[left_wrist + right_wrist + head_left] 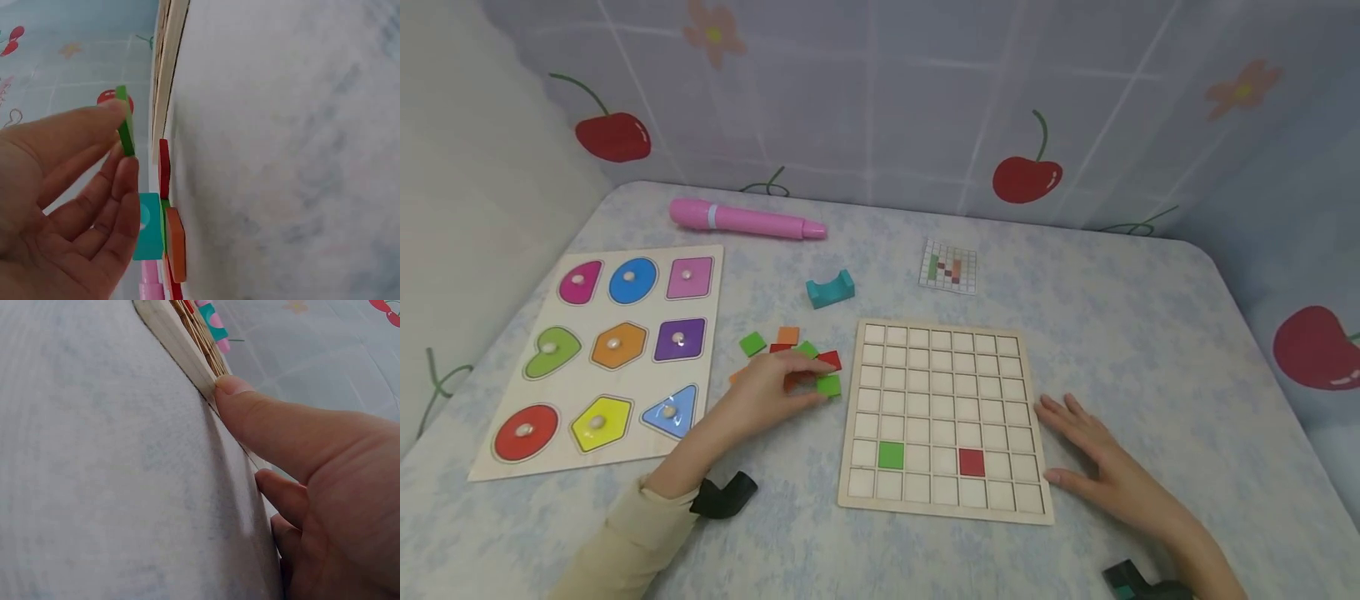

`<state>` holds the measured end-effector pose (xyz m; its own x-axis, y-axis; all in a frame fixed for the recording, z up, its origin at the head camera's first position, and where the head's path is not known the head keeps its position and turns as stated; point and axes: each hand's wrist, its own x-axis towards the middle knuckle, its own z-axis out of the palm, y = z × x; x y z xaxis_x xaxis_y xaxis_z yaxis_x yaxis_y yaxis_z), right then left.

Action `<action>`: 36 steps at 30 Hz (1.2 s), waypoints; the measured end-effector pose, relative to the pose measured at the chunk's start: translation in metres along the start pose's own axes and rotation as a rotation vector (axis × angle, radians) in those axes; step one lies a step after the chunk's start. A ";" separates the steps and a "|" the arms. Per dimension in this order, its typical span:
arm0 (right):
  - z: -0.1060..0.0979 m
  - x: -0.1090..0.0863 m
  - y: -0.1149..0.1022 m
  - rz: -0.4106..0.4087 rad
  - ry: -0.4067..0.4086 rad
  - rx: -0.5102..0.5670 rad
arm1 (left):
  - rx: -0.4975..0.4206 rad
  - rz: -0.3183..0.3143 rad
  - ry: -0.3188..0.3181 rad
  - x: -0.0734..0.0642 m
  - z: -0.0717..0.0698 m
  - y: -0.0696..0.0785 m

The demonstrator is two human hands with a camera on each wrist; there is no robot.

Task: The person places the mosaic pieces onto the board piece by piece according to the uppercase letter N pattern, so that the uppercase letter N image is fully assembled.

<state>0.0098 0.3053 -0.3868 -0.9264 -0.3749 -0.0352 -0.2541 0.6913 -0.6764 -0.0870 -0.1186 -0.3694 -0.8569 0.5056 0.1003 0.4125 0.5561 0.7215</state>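
My left hand [763,387] is over a small pile of coloured square tiles, left of a wooden grid board [947,511]. Between its thumb and fingertips it pinches a green tile [127,134], held on edge above the table in the left wrist view. Near it lie a green tile [752,343], an orange tile [787,335] and a red tile [830,359]; the hand covers part of the pile. In the board sit one green square [891,455] and one red square [972,462]. My right hand [1101,467] rests at the board's right edge, its thumb touching the rim.
A wooden shape puzzle [647,354] with knobbed pieces lies at the left. Behind are a pink wand-like stick [760,222], a teal curved block [831,289] and a small card [948,267] with a coloured grid pattern. A cherry-printed curtain [925,108] hangs at the back.
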 end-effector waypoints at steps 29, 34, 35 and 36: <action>-0.001 0.001 0.000 -0.033 0.003 -0.003 | -0.038 0.155 -0.222 0.017 0.047 0.041; -0.001 0.000 -0.001 -0.034 0.002 0.009 | -0.035 0.109 -0.233 0.015 0.048 0.044; -0.001 0.000 -0.001 -0.030 0.002 0.009 | -0.036 0.104 -0.232 0.014 0.048 0.044; -0.001 0.000 0.000 -0.027 0.001 0.010 | -0.040 0.102 -0.230 0.014 0.049 0.044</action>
<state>0.0098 0.3056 -0.3861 -0.9195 -0.3928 -0.0155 -0.2766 0.6744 -0.6846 -0.0662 -0.0546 -0.3695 -0.7170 0.6969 0.0186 0.4763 0.4703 0.7429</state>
